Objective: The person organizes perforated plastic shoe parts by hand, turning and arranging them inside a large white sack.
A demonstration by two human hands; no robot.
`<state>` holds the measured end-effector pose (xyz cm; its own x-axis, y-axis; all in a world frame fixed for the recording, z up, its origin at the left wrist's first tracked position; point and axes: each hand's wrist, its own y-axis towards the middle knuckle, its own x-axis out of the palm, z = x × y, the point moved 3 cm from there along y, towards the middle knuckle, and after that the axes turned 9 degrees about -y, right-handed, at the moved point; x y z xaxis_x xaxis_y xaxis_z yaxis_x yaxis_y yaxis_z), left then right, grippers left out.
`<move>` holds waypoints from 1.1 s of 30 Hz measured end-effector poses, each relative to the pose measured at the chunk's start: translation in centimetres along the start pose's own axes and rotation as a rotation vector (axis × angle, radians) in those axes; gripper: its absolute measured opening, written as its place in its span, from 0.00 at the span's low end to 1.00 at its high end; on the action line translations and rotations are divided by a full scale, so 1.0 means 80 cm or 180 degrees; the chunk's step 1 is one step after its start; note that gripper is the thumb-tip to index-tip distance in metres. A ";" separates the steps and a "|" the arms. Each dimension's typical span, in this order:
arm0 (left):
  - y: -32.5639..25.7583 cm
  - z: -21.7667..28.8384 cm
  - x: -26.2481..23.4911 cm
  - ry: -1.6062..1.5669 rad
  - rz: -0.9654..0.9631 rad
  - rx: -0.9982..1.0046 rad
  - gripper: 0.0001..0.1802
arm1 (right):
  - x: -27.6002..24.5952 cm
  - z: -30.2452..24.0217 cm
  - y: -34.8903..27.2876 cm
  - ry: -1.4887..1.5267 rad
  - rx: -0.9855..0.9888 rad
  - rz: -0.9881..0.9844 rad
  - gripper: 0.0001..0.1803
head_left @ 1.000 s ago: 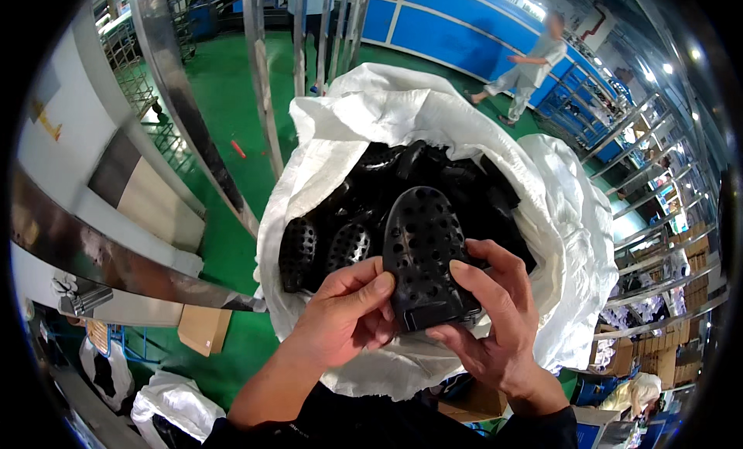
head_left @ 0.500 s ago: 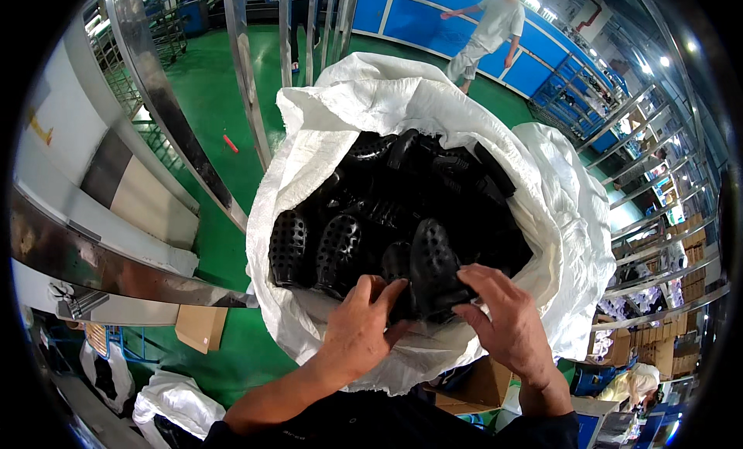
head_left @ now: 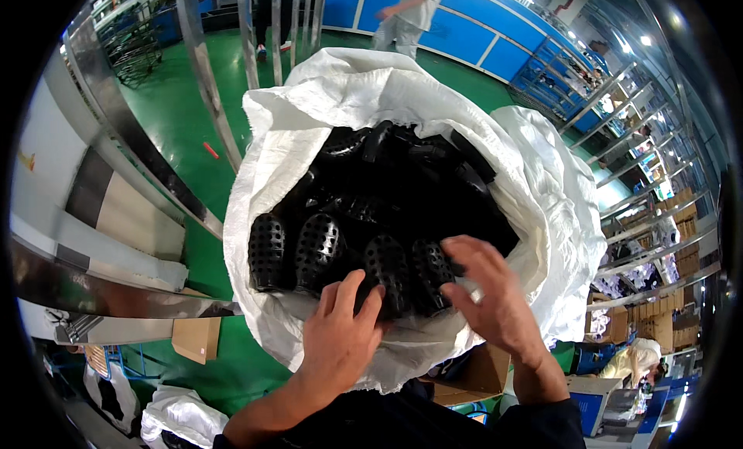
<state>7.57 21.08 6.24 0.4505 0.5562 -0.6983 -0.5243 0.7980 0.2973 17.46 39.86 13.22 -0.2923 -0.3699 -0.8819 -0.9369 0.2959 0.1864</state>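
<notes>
A large white woven sack (head_left: pixel 259 131) gapes in front of me, its rim folded outward. Black clogs with rows of round holes fill it. Along its near side are several with their toes pointing away from me: one clog (head_left: pixel 267 251) at far left, a second clog (head_left: pixel 319 248) beside it, a third clog (head_left: pixel 387 272) and a fourth clog (head_left: pixel 431 272). My left hand (head_left: pixel 338 325) reaches over the near rim beside the third clog, thumb and fingers apart. My right hand (head_left: pixel 491 294), slightly blurred, hovers open just right of the fourth clog.
Metal bars (head_left: pixel 205 81) stand at left, and a metal rack (head_left: pixel 631 178) curves along the right. A second white sack (head_left: pixel 557 201) bulges behind the first. Cardboard boxes (head_left: pixel 195 338) sit low on the green floor (head_left: pixel 174 112). A person in light clothes (head_left: pixel 410 19) is beyond.
The clog at the near right, between my hands, now lies lower among the others. My right hand has come off it and opened. The person at the back has moved left.
</notes>
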 end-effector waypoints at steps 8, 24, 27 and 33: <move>0.032 0.022 -0.005 -0.0209 -0.0313 0.0052 0.37 | 0.011 0.040 -0.061 -0.0473 0.1473 -0.1042 0.49; 0.117 0.064 0.061 0.0694 -0.1383 0.1397 0.22 | 0.119 0.205 -0.045 -0.0023 0.1901 -0.3009 0.25; 0.124 0.055 0.064 0.0259 -0.1155 0.1584 0.19 | 0.120 0.199 -0.048 0.1355 0.2983 -0.1992 0.17; 0.125 0.039 0.060 0.0002 -0.1677 0.1440 0.22 | 0.200 0.235 -0.097 0.1158 0.1100 -0.2048 0.17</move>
<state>6.73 32.47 7.93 0.5619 0.0681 -0.8244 0.1169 0.9801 0.1607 23.62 48.21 -10.47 0.1831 -0.8053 -0.5639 -0.8478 0.1611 -0.5053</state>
